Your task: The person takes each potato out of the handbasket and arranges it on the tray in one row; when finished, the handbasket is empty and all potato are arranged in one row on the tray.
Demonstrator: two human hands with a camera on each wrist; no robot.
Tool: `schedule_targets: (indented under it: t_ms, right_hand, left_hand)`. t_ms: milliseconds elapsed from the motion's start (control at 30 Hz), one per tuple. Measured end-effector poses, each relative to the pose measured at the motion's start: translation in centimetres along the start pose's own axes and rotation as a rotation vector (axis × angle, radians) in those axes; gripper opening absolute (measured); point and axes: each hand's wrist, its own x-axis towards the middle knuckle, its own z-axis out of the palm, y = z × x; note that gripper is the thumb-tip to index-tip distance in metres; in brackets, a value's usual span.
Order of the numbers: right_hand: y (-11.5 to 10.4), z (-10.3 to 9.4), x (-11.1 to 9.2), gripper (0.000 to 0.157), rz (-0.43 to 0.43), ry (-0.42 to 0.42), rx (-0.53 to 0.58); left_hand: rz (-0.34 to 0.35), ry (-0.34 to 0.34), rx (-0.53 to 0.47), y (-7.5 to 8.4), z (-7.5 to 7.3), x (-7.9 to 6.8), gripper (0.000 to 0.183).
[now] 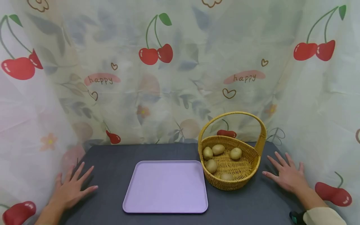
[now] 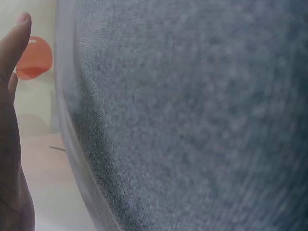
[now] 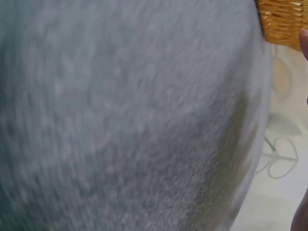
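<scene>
My left hand (image 1: pixel 69 191) is spread with straight fingers near the left edge of the dark table, holding nothing. On the other side my right hand (image 1: pixel 289 175) is likewise spread, just right of a yellow wicker basket (image 1: pixel 260 145) and apart from it. Several round, brownish potatoes (image 1: pixel 211 166) lie inside the basket, whose tall handle stands upright. Left of the basket is a flat lilac tray (image 1: pixel 166 187) with a bare surface. The left wrist view shows part of the left hand (image 2: pixel 12 120); a corner of the basket (image 3: pixel 284 21) appears in the right wrist view.
A dark grey cloth (image 1: pixel 109 168) covers the table. Pale curtains (image 1: pixel 180 78) printed with cherries and leaves hang behind it and along both sides, close to the hands. The basket stands close against the tray's right edge.
</scene>
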Motion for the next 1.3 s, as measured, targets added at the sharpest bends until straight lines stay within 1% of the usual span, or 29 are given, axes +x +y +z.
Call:
schedule_targets:
  t_ms: [133,200,433,500,567,667,733,800,867,933,1000,1067,1133,1233,1300]
  right_hand:
    - [-0.4,-0.3,-0.8,0.085,-0.008,0.052,0.030]
    - [-0.7,-0.5,-1.2,0.084,-0.019,0.091,0.045]
    - [-2.1,-1.5,-2.6,0.083,-0.049,0.216,0.112]
    - [-2.8,-1.9,-2.9,0.083,-0.071,0.258,0.157]
    - [-3.7,-2.3,-3.1,0.081,-0.110,0.299,0.235]
    - [-5.2,-3.0,-3.4,0.075,-0.163,0.332,0.405]
    - [-6.3,-3.5,-3.6,0.071,-0.174,0.339,0.506]
    - [-7.3,-3.9,-3.7,0.069,-0.165,0.357,0.557]
    - [-8.2,-4.4,-3.6,0.068,-0.163,0.393,0.590]
    - [-9.2,-5.1,-3.4,0.066,-0.184,0.442,0.624]
    - [-10.1,-5.7,-3.0,0.065,-0.214,0.488,0.662]
    - [-11.1,-6.4,-2.5,0.062,-0.231,0.502,0.697]
    - [-12.0,-6.9,-1.9,0.058,-0.230,0.497,0.725]
    - [-13.2,-7.6,-1.1,0.051,-0.219,0.459,0.773]
    - [-13.9,-7.9,-0.4,0.046,-0.229,0.432,0.810]
  left_hand:
    - [0.002,0.008,-0.019,0.5,-0.1,0.3,0.088]
    - [0.005,0.025,-0.041,0.8,-0.3,0.3,0.089]
    - [0.042,0.162,-0.144,1.7,-1.5,0.1,0.087]
    - [0.048,0.191,-0.204,1.9,-1.8,-0.1,0.085]
    - [0.052,0.230,-0.282,2.2,-2.2,-0.3,0.083]
    - [0.063,0.307,-0.436,2.7,-2.9,-0.7,0.078]
    - [0.074,0.363,-0.517,3.3,-3.4,-0.9,0.076]
    - [0.072,0.407,-0.582,4.1,-4.1,-1.0,0.076]
    - [0.066,0.441,-0.632,5.0,-4.7,-1.1,0.078]
    - [0.056,0.466,-0.679,5.8,-5.3,-1.1,0.081]
    - [0.065,0.495,-0.740,6.6,-5.8,-1.0,0.084]
    - [0.080,0.514,-0.799,7.4,-6.5,-0.9,0.083]
    - [0.115,0.535,-0.844,8.2,-7.2,-0.7,0.080]
    - [0.171,0.544,-0.904,9.3,-8.2,-0.5,0.071]
    - [0.196,0.538,-0.930,10.0,-8.4,-0.3,0.064]
